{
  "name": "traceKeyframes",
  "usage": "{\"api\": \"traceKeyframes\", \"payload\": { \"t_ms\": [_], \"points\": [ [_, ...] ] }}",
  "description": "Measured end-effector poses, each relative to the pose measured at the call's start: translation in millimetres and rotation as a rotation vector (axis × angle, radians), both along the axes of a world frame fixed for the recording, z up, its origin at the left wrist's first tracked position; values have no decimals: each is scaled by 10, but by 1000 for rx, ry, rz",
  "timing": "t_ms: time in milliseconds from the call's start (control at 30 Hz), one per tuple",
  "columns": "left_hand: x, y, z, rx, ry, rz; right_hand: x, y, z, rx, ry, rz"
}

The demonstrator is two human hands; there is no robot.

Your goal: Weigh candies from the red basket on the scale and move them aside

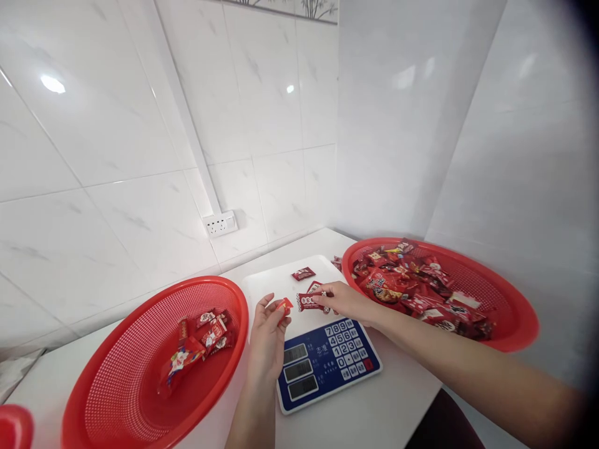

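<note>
A white digital scale [281,280] with a blue keypad panel [327,362] stands on the counter between two red baskets. My left hand [267,337] is over the scale's left edge, its fingertips pinched on a small red wrapped candy [284,305]. My right hand [344,299] reaches over the pan from the right, fingers closed on a red candy packet [309,302] lying on the pan. Another red packet [303,273] lies alone farther back on the pan.
The left red basket [116,349] holds several wrapped candies [201,340]. The right red basket [510,305] is heaped with red candy packets [412,284]. A white wall socket [219,223] sits on the tiled wall behind. A red object [14,427] shows at the bottom left corner.
</note>
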State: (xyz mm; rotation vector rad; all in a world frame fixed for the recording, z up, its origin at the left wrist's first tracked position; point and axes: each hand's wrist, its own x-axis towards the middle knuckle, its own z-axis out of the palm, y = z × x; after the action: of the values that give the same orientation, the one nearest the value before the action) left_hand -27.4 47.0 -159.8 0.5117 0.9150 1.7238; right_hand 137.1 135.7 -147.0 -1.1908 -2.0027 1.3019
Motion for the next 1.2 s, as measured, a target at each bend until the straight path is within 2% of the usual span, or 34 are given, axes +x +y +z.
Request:
{"api": "traceKeyframes", "payload": {
  "t_ms": [67, 200, 333, 400, 533, 600, 667, 767, 867, 967, 1067, 1133, 1200],
  "points": [
    [10, -3, -6, 33, 26, 16, 4, 20, 1, 65, -3, -21],
    [40, -17, -8, 44, 136, 16, 1, 9, 39, 302, 10, -75],
    [94, -32, -22, 43, 347, -49, -36, -112, 71, 210, 32, 96],
    [117, -37, -32, 37, 447, -26, -59, -154, 73, 245, 3, 132],
    [96, -40, -40, 3, 622, 116, -110, -124, 56, 501, -241, 54],
    [62, -39, -35, -19, 734, 167, -152, -87, 34, 600, -366, 65],
    [30, -36, -28, -23, 815, 189, -209, -65, -1, 681, -446, 110],
    [0, -30, -19, -7, 791, 183, -297, -63, -67, 746, -532, 142],
    [-25, -21, -24, -1, 768, 181, -340, -39, -87, 713, -496, 97],
    [-63, -6, -55, 2, 818, 188, -300, 124, 14, 577, -297, -10],
    [-95, 15, -103, -9, 853, 179, -162, 469, 197, 457, -176, -235],
    [-102, 27, -126, -14, 874, 164, -31, 739, 293, 387, -207, -385],
    [-97, 32, -134, -13, 897, 147, 101, 967, 332, 337, -242, -461]
  ]
}}
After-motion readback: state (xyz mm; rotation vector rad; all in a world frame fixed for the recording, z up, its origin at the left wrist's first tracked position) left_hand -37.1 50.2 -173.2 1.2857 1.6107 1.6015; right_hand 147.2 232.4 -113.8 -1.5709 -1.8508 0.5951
